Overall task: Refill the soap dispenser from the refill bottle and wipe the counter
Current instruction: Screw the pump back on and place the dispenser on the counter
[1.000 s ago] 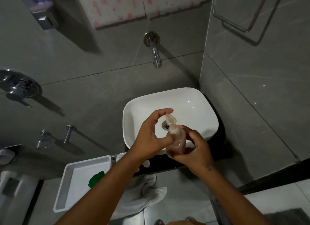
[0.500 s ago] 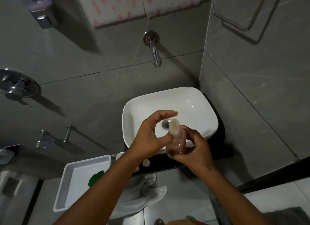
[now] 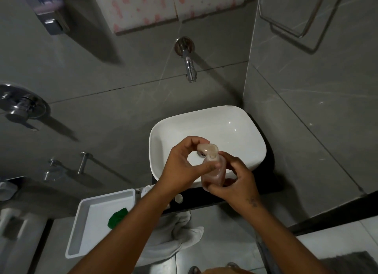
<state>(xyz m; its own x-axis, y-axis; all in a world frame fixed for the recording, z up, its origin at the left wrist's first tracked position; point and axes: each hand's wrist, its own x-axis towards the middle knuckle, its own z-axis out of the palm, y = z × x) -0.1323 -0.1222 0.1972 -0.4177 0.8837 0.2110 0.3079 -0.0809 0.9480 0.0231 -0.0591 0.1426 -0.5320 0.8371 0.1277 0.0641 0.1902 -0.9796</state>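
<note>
Over the white basin (image 3: 241,130), the soap dispenser (image 3: 213,171) stands roughly upright between both hands, its translucent body showing pinkish-brown liquid. The right hand (image 3: 237,180) wraps the lower body from the right, fingers curled around the base and thumb pressed against the side nearer the camera. The left hand (image 3: 184,165) works at the top: its fingertips pinch the spout end of the pump head (image 3: 207,149), while the thumb lies across the bottle's shoulder just under the collar. The pump head points left, sitting above the drain. Left of the basin, a white tray (image 3: 86,228) holds a green cloth (image 3: 117,219). A white towel (image 3: 176,235) hangs off the dark counter edge (image 3: 206,196) beneath the forearms.
</note>
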